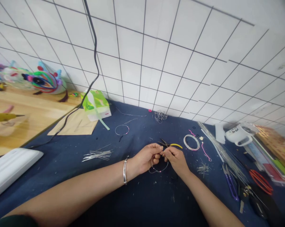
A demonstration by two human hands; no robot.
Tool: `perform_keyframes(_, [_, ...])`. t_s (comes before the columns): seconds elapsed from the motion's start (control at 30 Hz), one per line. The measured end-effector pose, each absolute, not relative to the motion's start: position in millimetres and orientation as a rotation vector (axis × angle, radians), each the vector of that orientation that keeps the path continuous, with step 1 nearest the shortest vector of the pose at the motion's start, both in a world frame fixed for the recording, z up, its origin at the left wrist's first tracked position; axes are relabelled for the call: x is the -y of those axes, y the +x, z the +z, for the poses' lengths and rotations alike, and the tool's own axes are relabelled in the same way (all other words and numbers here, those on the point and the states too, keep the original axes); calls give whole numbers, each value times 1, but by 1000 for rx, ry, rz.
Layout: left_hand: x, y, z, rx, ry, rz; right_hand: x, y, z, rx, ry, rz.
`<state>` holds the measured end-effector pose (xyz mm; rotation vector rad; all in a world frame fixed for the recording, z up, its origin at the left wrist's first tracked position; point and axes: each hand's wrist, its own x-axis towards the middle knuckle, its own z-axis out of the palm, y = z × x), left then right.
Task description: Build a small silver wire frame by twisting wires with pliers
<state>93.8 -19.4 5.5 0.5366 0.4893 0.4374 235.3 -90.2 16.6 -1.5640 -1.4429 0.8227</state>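
Both my hands meet over the dark blue cloth. My left hand [150, 156] is closed in a pinch on a thin wire loop [159, 171] with small pink beads, which hangs below the fingers. My right hand [175, 159] pinches the same loop at its top, fingertips touching those of the left. The exact wire ends between the fingers are too small to make out. Just behind the hands lie pliers [172, 145] with a yellow handle, partly hidden. A similar beaded wire ring [122, 129] rests on the cloth farther left.
Cut wires [97, 154] lie at left, beside a white box-like object [12, 170]. A tissue pack [96, 104] stands behind. At right are a ribbon coil [191, 142], long wires [222, 151], purple-handled snips [230, 183], red-handled scissors [260, 182] and a white mug [237, 135]. A black cable [95, 47] hangs in front.
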Motion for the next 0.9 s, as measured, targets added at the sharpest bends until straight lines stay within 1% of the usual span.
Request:
perform_keyframes(0.27, [16,92,1,-490,536,533,93,234,22,1430,-1534,910])
perform_keyframes(0.4, [17,92,1,-504,587,538,95,230,20,1454,-1598,808])
perform_keyframes(0.63, [18,92,4,-534,645,493,98,221,26,1499,-1654,531])
perform_keyframes(0.9, [20,93,8,-528,668,450,98,219,27,1529,-1640,489])
